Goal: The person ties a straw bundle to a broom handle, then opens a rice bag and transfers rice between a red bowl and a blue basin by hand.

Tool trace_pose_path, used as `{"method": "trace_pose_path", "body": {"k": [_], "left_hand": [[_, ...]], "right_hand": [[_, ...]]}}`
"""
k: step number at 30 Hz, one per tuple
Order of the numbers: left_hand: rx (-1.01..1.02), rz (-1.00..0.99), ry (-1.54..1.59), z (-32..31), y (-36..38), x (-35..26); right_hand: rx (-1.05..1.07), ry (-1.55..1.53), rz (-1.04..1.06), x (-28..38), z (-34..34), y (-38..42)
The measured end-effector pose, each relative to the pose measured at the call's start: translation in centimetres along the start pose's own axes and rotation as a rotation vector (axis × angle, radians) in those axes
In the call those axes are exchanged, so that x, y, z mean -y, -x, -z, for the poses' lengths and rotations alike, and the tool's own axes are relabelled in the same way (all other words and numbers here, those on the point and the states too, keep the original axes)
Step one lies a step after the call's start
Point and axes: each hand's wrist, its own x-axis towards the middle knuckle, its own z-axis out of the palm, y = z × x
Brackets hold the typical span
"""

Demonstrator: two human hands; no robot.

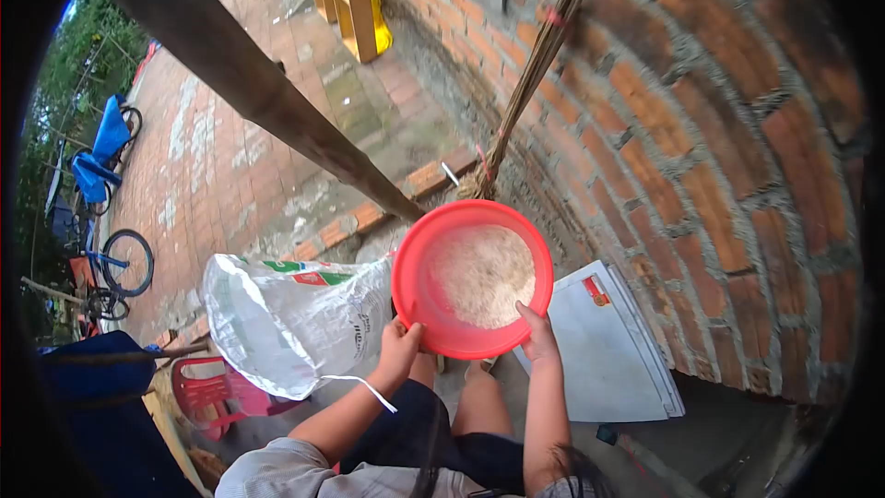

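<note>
A round red plastic basin (412,263) is held out in front of my body, tilted so its inside faces me. Pale, grainy stuff like rice or meal (484,272) covers much of its bottom. My left hand (402,348) grips the lower left rim, thumb over the edge. On the lower right rim, my right hand (538,332) is closed the same way, and the fingers under the basin are hidden. Just left of the basin stands a white woven plastic sack (295,323) with its mouth spread wide and a white string hanging from it.
A thick wooden post (267,101) slants down behind the basin. Along the brick wall (701,148) at right lean a straw broom (521,92) and flat white boards (599,360). A red plastic chair (207,392) stands at lower left; a bicycle (126,263) is farther off.
</note>
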Motion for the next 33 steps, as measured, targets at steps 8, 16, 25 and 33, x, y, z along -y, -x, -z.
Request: {"method": "trace_pose_path", "body": {"k": [8,16,25,33], "left_hand": [[0.396,-0.045,-0.3,1.8,11.0,-12.9],[0.126,-1.216,-1.004,6.1,22.0,-22.8],[0.657,-1.48,-0.92,4.8,29.7,-20.0],[1.333,-1.645,-1.357,0.0,33.7,-9.8]], "right_hand": [[-0.032,0.152,0.221,8.7,-5.7,17.7],[-0.092,-0.207,0.452,1.5,-12.4,33.4],[-0.386,-0.147,0.541,-6.4,-12.5,45.1],[-0.343,-0.011,0.558,-6.7,-11.8,49.7]]}}
